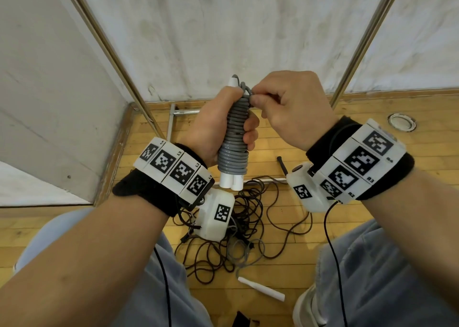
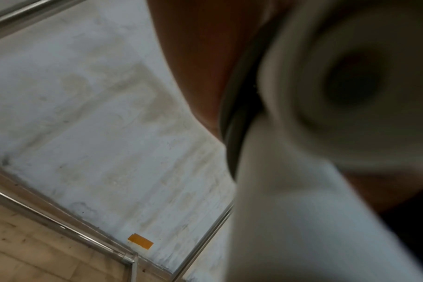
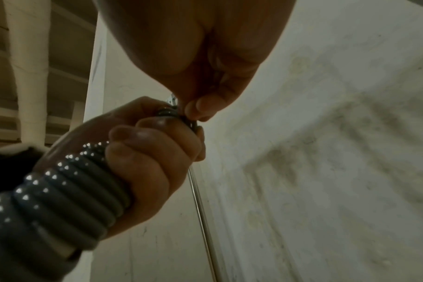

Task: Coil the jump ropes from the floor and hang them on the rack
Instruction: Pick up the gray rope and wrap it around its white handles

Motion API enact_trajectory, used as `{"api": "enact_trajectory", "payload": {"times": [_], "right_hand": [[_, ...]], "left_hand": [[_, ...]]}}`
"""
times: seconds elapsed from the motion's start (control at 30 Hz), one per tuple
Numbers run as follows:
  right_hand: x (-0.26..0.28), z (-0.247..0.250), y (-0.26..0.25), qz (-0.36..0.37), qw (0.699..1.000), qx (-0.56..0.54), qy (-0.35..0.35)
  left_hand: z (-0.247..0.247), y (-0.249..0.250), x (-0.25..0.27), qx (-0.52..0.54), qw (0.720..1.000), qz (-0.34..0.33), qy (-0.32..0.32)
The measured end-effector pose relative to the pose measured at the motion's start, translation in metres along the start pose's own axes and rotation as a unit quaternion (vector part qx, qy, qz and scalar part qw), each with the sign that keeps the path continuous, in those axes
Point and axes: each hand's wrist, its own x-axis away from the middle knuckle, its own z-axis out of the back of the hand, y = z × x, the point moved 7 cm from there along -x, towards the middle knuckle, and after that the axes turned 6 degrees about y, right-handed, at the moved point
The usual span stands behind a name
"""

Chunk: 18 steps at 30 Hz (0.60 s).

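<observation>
A grey jump rope (image 1: 234, 137) is wound in tight turns round its two white handles (image 1: 231, 182), held upright in front of me. My left hand (image 1: 223, 125) grips the coiled bundle round its middle. My right hand (image 1: 258, 98) pinches the grey rope's end at the top of the coil. In the right wrist view the grey coil (image 3: 61, 194) sits in the left hand's fingers (image 3: 143, 164) with the right fingertips (image 3: 198, 110) pinching above. The left wrist view shows a blurred white handle end (image 2: 338, 95) close up.
A tangle of dark brown rope (image 1: 238, 227) with thin grey rope lies on the wooden floor between my knees, with a loose white handle (image 1: 260, 289) and a black handle (image 1: 282, 165). Two metal rack poles (image 1: 109, 53) (image 1: 365, 43) rise against the concrete wall.
</observation>
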Motion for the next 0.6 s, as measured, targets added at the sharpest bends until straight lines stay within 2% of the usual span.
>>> {"api": "enact_trajectory", "payload": {"times": [0.13, 0.23, 0.3, 0.33, 0.43, 0.5, 0.6], "right_hand": [[0.001, -0.002, 0.000, 0.023, 0.997, 0.042, -0.053], [0.000, -0.004, 0.000, 0.030, 0.997, 0.041, -0.060], [0.001, -0.004, 0.006, -0.005, 0.999, -0.002, -0.046], [0.003, -0.004, 0.012, -0.045, 0.997, -0.042, -0.039], [0.007, -0.007, 0.027, -0.164, 0.963, -0.213, -0.023], [0.008, -0.007, 0.029, -0.185, 0.948, -0.257, -0.021], [0.008, -0.007, 0.030, -0.185, 0.953, -0.237, -0.035]], "left_hand": [[-0.002, -0.006, 0.001, -0.034, 0.999, 0.006, 0.000], [-0.001, -0.010, 0.002, -0.050, 0.999, -0.001, 0.011], [0.000, -0.012, 0.002, -0.049, 0.998, -0.007, 0.025], [0.001, -0.011, 0.001, -0.049, 0.998, -0.011, 0.031], [0.004, -0.003, 0.000, -0.036, 0.998, -0.027, 0.036], [0.003, 0.000, 0.000, -0.026, 0.999, -0.025, 0.021], [-0.001, -0.002, 0.001, -0.038, 0.999, -0.016, -0.007]]}}
